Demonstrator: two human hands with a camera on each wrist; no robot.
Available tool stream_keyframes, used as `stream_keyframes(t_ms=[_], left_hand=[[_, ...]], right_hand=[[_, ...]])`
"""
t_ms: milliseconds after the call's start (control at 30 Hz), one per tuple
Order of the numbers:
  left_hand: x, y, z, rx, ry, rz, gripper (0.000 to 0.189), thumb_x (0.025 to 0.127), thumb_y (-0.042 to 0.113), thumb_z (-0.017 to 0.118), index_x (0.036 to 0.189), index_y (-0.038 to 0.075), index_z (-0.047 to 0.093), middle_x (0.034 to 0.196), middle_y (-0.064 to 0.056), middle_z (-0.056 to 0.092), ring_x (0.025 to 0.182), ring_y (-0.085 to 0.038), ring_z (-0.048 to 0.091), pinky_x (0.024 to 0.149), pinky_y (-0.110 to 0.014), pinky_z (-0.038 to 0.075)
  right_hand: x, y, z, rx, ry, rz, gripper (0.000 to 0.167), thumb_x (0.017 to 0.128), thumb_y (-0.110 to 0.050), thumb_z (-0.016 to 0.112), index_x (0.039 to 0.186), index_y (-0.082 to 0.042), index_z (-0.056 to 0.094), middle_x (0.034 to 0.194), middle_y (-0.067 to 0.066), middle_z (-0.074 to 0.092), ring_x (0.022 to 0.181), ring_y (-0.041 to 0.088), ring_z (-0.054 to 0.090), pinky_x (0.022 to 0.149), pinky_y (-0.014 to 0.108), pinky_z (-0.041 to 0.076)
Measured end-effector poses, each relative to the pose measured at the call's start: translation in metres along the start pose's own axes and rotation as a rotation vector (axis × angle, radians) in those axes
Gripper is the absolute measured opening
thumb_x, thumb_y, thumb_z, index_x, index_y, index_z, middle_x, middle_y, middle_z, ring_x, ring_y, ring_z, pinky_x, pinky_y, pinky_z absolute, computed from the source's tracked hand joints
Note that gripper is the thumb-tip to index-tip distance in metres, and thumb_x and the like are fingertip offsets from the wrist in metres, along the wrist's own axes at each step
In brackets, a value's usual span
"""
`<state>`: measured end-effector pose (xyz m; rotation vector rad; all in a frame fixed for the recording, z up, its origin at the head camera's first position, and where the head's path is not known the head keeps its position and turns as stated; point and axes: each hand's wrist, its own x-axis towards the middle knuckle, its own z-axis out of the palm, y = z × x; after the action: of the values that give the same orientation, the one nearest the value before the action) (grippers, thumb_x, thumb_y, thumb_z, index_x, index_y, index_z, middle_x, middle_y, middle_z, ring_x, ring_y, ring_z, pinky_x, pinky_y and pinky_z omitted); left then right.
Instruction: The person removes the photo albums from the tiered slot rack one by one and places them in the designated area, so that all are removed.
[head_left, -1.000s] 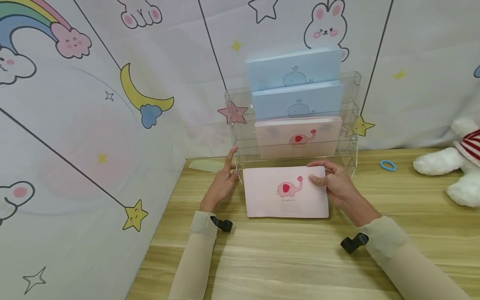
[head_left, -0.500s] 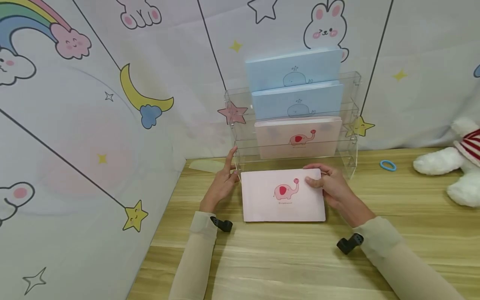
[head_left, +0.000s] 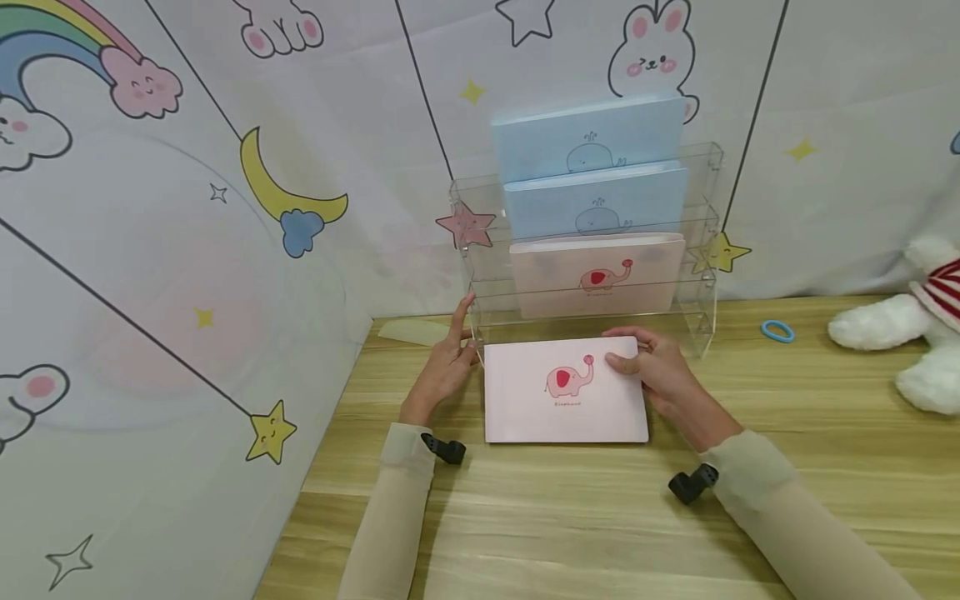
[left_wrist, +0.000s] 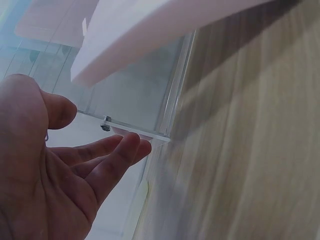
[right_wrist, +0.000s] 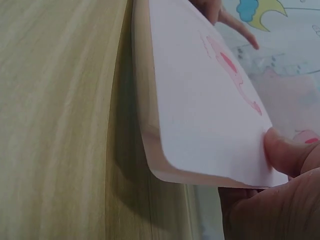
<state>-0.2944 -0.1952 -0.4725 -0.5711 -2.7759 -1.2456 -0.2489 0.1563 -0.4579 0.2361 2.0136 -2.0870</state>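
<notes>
My right hand (head_left: 663, 375) pinches the upper right corner of a pink booklet (head_left: 517, 400) with an elephant on its cover. In the right wrist view, the thumb lies on the front cover (right_wrist: 200, 130), fingers behind; the booklet is held above the table. Directly behind it stands a clear stepped rack (head_left: 495, 308). My left hand (head_left: 442, 371) touches the rack's lower left side with extended fingers. The left wrist view shows those fingertips (left_wrist: 131, 142) against the clear side panel (left_wrist: 150, 134), the thumb apart from it.
In the rack stand another pink elephant booklet (head_left: 555, 275) and two blue whale booklets, the front one (head_left: 540, 208) lower. A blue ring (head_left: 777, 332) lies right of the rack, near a white plush toy (head_left: 930, 387). Patterned cloth walls bound the wooden table (head_left: 570, 517).
The pink booklet and my right hand have shifted slightly left and toward me, mostly in the first half second. My left hand stays at the rack's side.
</notes>
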Motion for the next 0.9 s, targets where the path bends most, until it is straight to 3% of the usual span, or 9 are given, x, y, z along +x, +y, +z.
stream_keyframes(t_ms=[100,367,600,800,900], left_hand=[[0.0,0.0,0.0,-0.004,-0.002,-0.002,0.078,0.114,0.014,0.043,0.17,0.05,0.002,0.147,-0.028,0.064,0.097,-0.032,0.075,0.092,-0.052,0.059],[0.0,0.001,0.001,-0.008,-0.004,-0.018,0.08,0.113,0.014,0.043,0.169,0.053,0.001,0.147,-0.028,0.063,0.099,-0.032,0.074,0.093,-0.053,0.058],[0.0,-0.001,0.001,-0.006,-0.002,-0.015,0.078,0.114,0.014,0.042,0.169,0.053,0.002,0.147,-0.027,0.064,0.094,-0.03,0.072,0.088,-0.047,0.057],[0.001,0.0,0.001,-0.005,0.0,-0.023,0.078,0.114,0.014,0.042,0.169,0.053,0.003,0.147,-0.028,0.064,0.093,-0.03,0.073,0.086,-0.044,0.057],[0.001,0.001,0.001,0.001,0.001,-0.025,0.079,0.114,0.014,0.042,0.169,0.053,0.002,0.147,-0.029,0.063,0.094,-0.029,0.073,0.086,-0.044,0.057]], right_hand=[[0.003,0.002,0.0,-0.005,-0.007,-0.008,0.042,0.1,-0.005,0.074,0.141,-0.012,0.067,0.126,0.007,0.068,0.096,0.014,0.071,0.081,0.027,0.063],[0.009,0.008,0.001,-0.024,-0.008,0.02,0.043,0.099,-0.007,0.076,0.14,-0.016,0.07,0.134,0.013,0.063,0.093,0.016,0.071,0.078,0.029,0.064],[0.012,0.014,0.001,-0.047,-0.024,-0.036,0.041,0.099,-0.007,0.077,0.138,-0.017,0.071,0.132,0.011,0.063,0.09,0.013,0.072,0.078,0.029,0.064],[0.012,0.018,0.001,-0.11,-0.026,-0.077,0.047,0.1,-0.007,0.075,0.146,-0.014,0.066,0.144,0.019,0.055,0.085,0.013,0.073,0.074,0.031,0.064],[0.01,0.018,0.002,-0.155,-0.036,-0.102,0.049,0.102,-0.008,0.073,0.149,-0.013,0.063,0.141,0.025,0.058,0.079,0.015,0.073,0.069,0.033,0.064]])
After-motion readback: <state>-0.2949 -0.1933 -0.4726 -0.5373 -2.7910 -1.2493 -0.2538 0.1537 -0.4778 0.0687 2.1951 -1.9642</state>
